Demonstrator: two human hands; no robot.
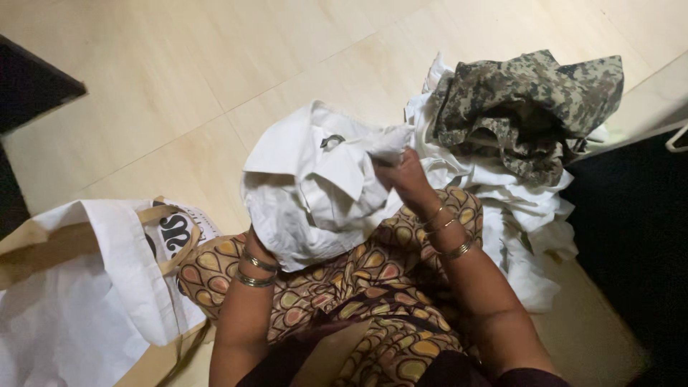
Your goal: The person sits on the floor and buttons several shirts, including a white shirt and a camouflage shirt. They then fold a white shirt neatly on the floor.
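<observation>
- Right hand [403, 172] pinched the white shirt [315, 186] mid-frame; left hand, hidden under it, looked to be holding it too.
- Shirt was crumpled, unfolded.
- Pile [523, 143] at upper right looked unsorted.

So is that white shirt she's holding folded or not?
Not folded. The white shirt is rumpled and bunched across her lap, gripped by the right hand; the left hand is hidden beneath it.

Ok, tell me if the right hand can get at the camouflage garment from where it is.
Probably yes. The right hand grips the white shirt, and the camouflage garment lies on top of the white pile just beyond it, nothing between. It would have to let the shirt go first.
</observation>
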